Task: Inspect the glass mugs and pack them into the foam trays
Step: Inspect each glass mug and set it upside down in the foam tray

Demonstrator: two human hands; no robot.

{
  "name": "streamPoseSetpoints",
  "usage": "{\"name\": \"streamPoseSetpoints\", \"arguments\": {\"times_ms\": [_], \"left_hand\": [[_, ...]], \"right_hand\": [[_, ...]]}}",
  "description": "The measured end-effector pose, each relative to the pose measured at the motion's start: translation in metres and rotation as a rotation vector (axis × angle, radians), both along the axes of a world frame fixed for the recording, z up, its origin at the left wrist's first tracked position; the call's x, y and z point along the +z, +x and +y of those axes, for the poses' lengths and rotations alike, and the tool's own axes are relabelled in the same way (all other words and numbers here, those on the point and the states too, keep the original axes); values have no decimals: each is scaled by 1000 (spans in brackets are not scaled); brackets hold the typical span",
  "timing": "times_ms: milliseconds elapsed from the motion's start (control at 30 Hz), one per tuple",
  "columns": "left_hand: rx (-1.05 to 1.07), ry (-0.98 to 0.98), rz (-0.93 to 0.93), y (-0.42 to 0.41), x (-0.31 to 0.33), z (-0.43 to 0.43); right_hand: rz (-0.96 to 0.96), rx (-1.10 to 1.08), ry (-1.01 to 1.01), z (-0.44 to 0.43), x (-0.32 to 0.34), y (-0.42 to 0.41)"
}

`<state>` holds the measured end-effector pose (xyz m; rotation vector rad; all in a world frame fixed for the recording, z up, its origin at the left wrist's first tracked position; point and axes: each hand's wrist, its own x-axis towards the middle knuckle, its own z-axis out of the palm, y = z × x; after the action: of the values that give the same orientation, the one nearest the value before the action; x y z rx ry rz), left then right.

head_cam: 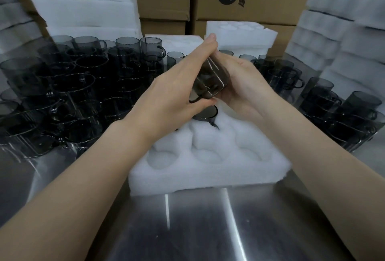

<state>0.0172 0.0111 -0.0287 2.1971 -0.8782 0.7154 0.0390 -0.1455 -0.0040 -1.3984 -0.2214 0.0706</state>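
**A:** Where is our glass mug (210, 81) right now?

**B:** We are holding it up in the air, tipped on its side, just over the foam tray (208, 169). It is not touching the tray.

**A:** How are we gripping it?

**B:** Our left hand (177, 87) is lying along one side, with the thumb tucking under near the handle. Our right hand (241, 87) is cupping the other side. Both hands are wrapping round the glass, so it is sitting snug between them.

**A:** What are we doing with it?

**B:** We are probably looking it over for chips and cracks. To do that well, we should be turning it slowly and letting the light shine through. We should be checking the rim, the bottom and the handle.

**A:** And then?

**B:** One packed mug (205, 114) is already sitting in a hole just under our hands. The front holes are waiting. We should be lowering ours straight down, gently, so glass is not bumping glass.

**A:** What about the waiting mugs (73, 89) on the left?

**B:** They are crowding close, so we are minding our elbows.
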Motion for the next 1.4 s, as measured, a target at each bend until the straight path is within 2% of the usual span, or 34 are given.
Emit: {"name": "streamPoseSetpoints", "arguments": {"times_ms": [133,200,300,400,500,600,800,1000,1200,1400], "left_hand": [[-27,-12,-44,1,2,-1],[1,-7,-51,2,2,-1],[22,-3,-25,3,1,-1],[59,-65,22,1,1,0],[94,-132,-16,0,0,-2],[68,-106,-85,1,-3,-2],[-79,15,-163,0,-2,-2],[-71,48,-121,-3,4,-2],[-6,50,-94,0,4,-4],[48,-52,43,4,-1,-2]], "right_hand": [[114,291,162,0,0,-1],[129,345,169,0,-1,-2],[86,290,171,-2,-3,0],[-4,183,90,-1,-5,2],[-62,114,5,2,-8,3],[-41,97,23,1,-8,4],[65,148,134,-2,-4,4],[199,452,187,-7,-4,5],[57,394,213,-5,-6,3],[-16,304,234,-5,-5,3]]}}
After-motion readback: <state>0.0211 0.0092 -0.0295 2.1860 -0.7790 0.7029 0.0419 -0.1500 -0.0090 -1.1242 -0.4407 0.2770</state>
